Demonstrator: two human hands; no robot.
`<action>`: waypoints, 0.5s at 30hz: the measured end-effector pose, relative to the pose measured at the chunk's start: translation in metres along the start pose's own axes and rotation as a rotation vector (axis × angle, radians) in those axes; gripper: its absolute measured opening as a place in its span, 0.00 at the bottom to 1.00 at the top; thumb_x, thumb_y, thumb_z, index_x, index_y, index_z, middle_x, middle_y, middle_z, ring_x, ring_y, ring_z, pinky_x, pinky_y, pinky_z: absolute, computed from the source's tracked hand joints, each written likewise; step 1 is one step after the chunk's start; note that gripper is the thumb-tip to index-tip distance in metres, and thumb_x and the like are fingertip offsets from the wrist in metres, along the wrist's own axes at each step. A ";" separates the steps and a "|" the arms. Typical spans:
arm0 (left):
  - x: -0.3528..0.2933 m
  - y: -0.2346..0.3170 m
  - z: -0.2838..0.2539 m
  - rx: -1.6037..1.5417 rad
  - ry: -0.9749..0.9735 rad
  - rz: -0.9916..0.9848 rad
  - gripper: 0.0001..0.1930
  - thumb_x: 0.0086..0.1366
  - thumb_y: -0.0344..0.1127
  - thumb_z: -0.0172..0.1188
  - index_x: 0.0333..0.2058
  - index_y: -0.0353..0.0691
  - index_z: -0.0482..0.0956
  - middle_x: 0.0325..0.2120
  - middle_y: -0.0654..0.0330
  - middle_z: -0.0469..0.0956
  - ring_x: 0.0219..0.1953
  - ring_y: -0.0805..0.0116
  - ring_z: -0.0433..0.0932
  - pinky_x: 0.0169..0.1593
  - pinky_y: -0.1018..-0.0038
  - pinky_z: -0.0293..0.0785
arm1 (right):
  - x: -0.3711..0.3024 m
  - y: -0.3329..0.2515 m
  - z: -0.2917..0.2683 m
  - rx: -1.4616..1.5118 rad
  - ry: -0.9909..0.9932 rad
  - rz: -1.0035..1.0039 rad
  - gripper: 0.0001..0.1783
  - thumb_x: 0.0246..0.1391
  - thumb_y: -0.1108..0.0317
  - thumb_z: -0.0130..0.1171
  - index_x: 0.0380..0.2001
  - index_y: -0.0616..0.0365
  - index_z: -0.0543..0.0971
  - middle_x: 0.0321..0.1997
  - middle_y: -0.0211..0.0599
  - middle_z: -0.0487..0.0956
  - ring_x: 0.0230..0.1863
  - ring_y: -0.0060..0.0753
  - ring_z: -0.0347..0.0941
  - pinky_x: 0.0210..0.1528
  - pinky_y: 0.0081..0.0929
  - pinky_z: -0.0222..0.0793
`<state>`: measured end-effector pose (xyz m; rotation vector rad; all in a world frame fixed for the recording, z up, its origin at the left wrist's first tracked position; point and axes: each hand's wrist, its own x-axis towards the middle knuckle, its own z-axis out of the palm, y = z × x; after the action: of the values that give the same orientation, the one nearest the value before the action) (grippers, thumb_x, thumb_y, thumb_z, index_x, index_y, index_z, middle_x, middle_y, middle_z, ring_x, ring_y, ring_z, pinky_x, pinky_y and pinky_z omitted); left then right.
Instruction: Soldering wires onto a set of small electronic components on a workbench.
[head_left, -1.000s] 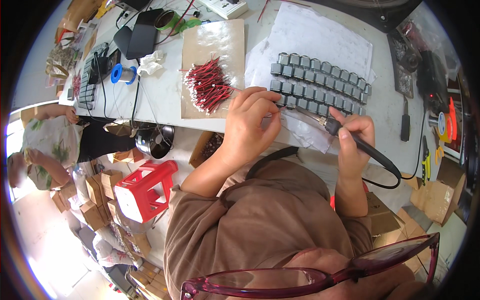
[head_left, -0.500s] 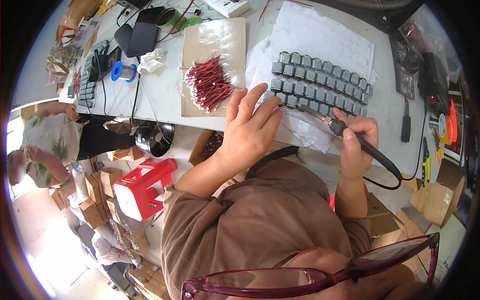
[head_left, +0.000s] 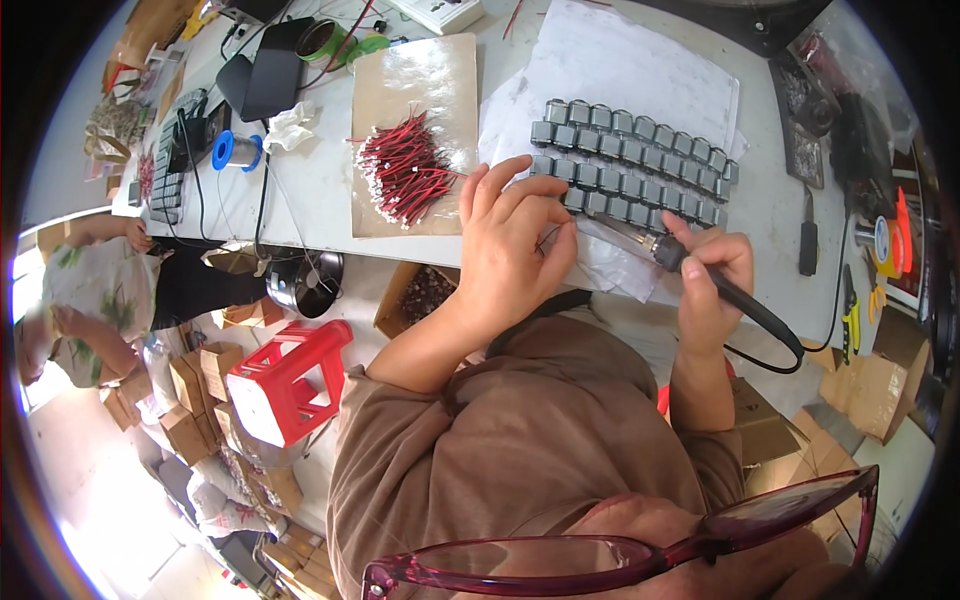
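My right hand (head_left: 712, 275) grips a soldering iron (head_left: 750, 302) by its black handle, with the metal tip pointing left toward the nearest row of small grey metal motors (head_left: 632, 185). These boxy motors stand in several slanted rows on white paper (head_left: 630, 60). At the left end of the rows is my left hand (head_left: 515, 230), its thumb and forefinger brought together and the other fingers curved. A thin dark line shows by the thumb, too fine to name. Left of that hand, a pile of short red-and-black wires with white connectors (head_left: 408, 170) lies on a brown board (head_left: 425, 75).
A blue solder spool (head_left: 237, 151) and crumpled tissue (head_left: 290, 127) lie at the left. A dark-handled tool (head_left: 808, 240) and yellow-handled cutters (head_left: 851, 320) are at the right. The iron's cable (head_left: 765, 370) loops beside my wrist. A red stool (head_left: 290, 385) and another person (head_left: 100, 280) are at left.
My left hand's thumb and forefinger have come together, and the hand has turned slightly. The right hand and the iron stay nearly in place. The whole view has shifted slightly.
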<state>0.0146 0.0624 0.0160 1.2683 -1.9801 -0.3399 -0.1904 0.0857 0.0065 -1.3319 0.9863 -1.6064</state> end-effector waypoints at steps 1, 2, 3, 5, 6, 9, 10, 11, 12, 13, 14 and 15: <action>0.000 0.000 0.000 -0.007 0.003 -0.006 0.06 0.48 0.26 0.61 0.26 0.42 0.76 0.38 0.62 0.77 0.51 0.54 0.68 0.56 0.56 0.56 | 0.000 0.001 0.000 -0.006 -0.007 -0.001 0.07 0.47 0.78 0.52 0.29 0.60 0.65 0.23 0.30 0.64 0.26 0.18 0.59 0.56 0.50 0.65; 0.001 -0.001 0.001 -0.013 0.007 -0.013 0.06 0.48 0.26 0.61 0.26 0.42 0.75 0.38 0.62 0.77 0.51 0.55 0.68 0.56 0.56 0.56 | -0.001 0.001 0.000 -0.012 -0.014 -0.002 0.07 0.47 0.78 0.52 0.29 0.60 0.65 0.22 0.30 0.64 0.26 0.18 0.59 0.56 0.50 0.65; 0.001 -0.001 0.001 -0.019 0.010 -0.020 0.06 0.48 0.26 0.61 0.26 0.41 0.75 0.38 0.61 0.77 0.51 0.55 0.69 0.56 0.57 0.56 | -0.001 0.001 0.000 -0.008 -0.013 0.004 0.07 0.47 0.78 0.52 0.29 0.60 0.65 0.23 0.30 0.64 0.26 0.18 0.59 0.56 0.50 0.65; 0.001 -0.001 0.002 -0.018 0.014 -0.013 0.06 0.47 0.26 0.61 0.26 0.41 0.75 0.38 0.61 0.77 0.51 0.55 0.69 0.55 0.57 0.57 | -0.001 0.000 0.000 0.001 -0.011 0.017 0.07 0.47 0.79 0.52 0.29 0.60 0.65 0.24 0.30 0.64 0.26 0.18 0.59 0.57 0.50 0.64; 0.001 -0.002 0.002 -0.017 0.016 -0.010 0.06 0.47 0.26 0.62 0.26 0.41 0.75 0.38 0.61 0.77 0.50 0.55 0.69 0.55 0.57 0.57 | -0.001 0.000 0.001 -0.001 -0.011 0.020 0.07 0.47 0.79 0.52 0.29 0.60 0.65 0.24 0.30 0.65 0.26 0.18 0.59 0.57 0.50 0.64; 0.001 -0.002 0.001 -0.021 0.008 -0.006 0.06 0.47 0.26 0.62 0.26 0.41 0.75 0.37 0.61 0.77 0.50 0.55 0.69 0.55 0.58 0.58 | -0.001 0.000 0.001 -0.014 -0.013 0.024 0.07 0.46 0.79 0.53 0.29 0.60 0.65 0.25 0.31 0.65 0.27 0.18 0.59 0.57 0.50 0.64; 0.002 -0.002 0.001 -0.021 0.006 -0.006 0.06 0.47 0.26 0.62 0.25 0.41 0.75 0.37 0.61 0.77 0.50 0.55 0.70 0.55 0.58 0.58 | -0.001 0.000 0.001 -0.020 -0.017 0.021 0.07 0.46 0.79 0.53 0.29 0.60 0.66 0.26 0.31 0.65 0.27 0.18 0.59 0.57 0.50 0.64; 0.002 -0.001 0.001 -0.021 0.004 -0.007 0.06 0.47 0.26 0.62 0.25 0.41 0.75 0.37 0.61 0.77 0.50 0.55 0.70 0.55 0.57 0.58 | -0.001 0.000 0.001 -0.027 -0.020 0.017 0.07 0.46 0.79 0.53 0.28 0.60 0.66 0.26 0.31 0.65 0.27 0.18 0.59 0.57 0.50 0.64; 0.002 -0.001 0.001 -0.021 0.003 -0.008 0.06 0.47 0.26 0.62 0.25 0.41 0.75 0.37 0.61 0.77 0.50 0.55 0.70 0.55 0.57 0.58 | -0.001 0.001 0.001 -0.030 -0.019 0.017 0.07 0.46 0.79 0.53 0.28 0.60 0.66 0.26 0.31 0.65 0.27 0.18 0.59 0.57 0.50 0.64; 0.003 -0.001 0.000 -0.021 -0.001 -0.006 0.06 0.47 0.26 0.62 0.25 0.41 0.75 0.37 0.61 0.77 0.50 0.55 0.70 0.54 0.58 0.58 | -0.001 0.001 0.001 -0.033 -0.017 0.017 0.07 0.46 0.79 0.53 0.28 0.60 0.66 0.26 0.31 0.65 0.27 0.18 0.59 0.57 0.50 0.64; 0.003 -0.001 0.000 -0.020 -0.005 -0.004 0.06 0.47 0.26 0.62 0.25 0.40 0.75 0.37 0.61 0.77 0.50 0.55 0.70 0.54 0.58 0.58 | -0.001 0.001 0.001 -0.036 -0.016 0.017 0.07 0.46 0.79 0.53 0.28 0.60 0.66 0.26 0.31 0.65 0.27 0.19 0.59 0.56 0.50 0.64; 0.003 -0.001 -0.001 -0.020 -0.009 -0.002 0.06 0.47 0.26 0.62 0.25 0.40 0.76 0.37 0.61 0.77 0.50 0.55 0.70 0.54 0.58 0.58 | -0.001 0.001 0.001 -0.036 -0.018 0.019 0.07 0.46 0.79 0.53 0.28 0.60 0.66 0.26 0.31 0.65 0.27 0.19 0.59 0.56 0.50 0.64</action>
<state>0.0146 0.0592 0.0176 1.2583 -1.9780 -0.3666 -0.1894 0.0866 0.0057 -1.3550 1.0181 -1.5667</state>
